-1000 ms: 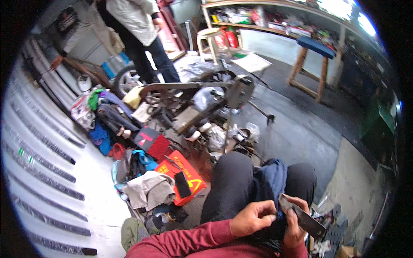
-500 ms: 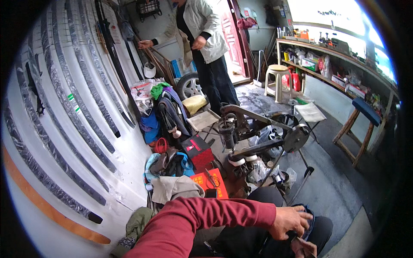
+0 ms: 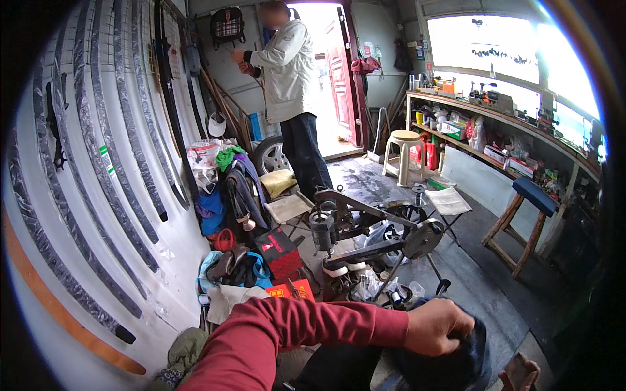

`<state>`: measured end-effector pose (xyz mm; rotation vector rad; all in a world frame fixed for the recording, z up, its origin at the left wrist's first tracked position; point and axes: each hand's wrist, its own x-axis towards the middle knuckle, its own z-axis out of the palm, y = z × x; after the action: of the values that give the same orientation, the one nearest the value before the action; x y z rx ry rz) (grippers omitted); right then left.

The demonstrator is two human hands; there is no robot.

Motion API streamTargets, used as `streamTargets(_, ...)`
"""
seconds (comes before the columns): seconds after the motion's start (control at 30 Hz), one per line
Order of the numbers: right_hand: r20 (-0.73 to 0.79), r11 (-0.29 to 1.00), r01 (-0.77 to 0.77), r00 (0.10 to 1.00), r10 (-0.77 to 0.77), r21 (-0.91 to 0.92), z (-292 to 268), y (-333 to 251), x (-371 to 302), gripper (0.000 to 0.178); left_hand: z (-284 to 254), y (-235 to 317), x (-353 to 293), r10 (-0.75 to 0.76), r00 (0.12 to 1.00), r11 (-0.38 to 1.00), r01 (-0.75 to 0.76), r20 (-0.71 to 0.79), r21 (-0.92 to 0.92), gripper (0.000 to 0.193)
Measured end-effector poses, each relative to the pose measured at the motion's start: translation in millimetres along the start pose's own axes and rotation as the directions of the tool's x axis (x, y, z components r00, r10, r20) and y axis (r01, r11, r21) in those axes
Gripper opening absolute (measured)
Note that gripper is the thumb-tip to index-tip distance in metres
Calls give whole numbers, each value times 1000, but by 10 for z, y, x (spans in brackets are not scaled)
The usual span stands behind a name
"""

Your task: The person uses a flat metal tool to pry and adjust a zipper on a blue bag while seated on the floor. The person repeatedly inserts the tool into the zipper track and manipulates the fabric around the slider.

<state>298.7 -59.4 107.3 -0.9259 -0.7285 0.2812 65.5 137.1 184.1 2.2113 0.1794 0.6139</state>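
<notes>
Red sleeve over dark blue cloth. Black stitching machine; cream plastic stool. Wooden stool, blue seat.

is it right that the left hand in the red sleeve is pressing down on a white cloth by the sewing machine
Not quite: the cloth is dark blue, not white. The head view shows the left hand, in its red sleeve, closed on top of that dark bundle, with the sewing machine just beyond it. The right hand barely shows at the lower edge.

Bright daylight from blown-out windows and open doorway, dimmer floor, strong fisheye bending, dark vignetted corners.
</notes>
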Motion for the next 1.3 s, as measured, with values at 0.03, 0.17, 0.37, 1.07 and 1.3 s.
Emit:
streamTargets(0.03,-36,990,-107,993,111,86,-26,-46,14,52,8,52,14,-60,998,994,57,-29,-96,14)
streamTargets(0.17,26,956,-288,958,287,53,47,-62,-50,50,183,99,-94,-198,980,936,186,-13,-298,25)
streamTargets(0.37,373,573,-810,573,730,123,204,286,-329,35,817,-113,-587,-653,753,575,565,84,-591,24)
streamTargets(1.07,418,452,-662,223,881,-598,506,443,295,25,1448,-526,-495,-778,600,-120,150,187,-981,33)
streamTargets(1.3,358,372,-549,138,923,-748,746,488,414,22,939,-696,-418,-681,567,-157,504,463,-849,40)
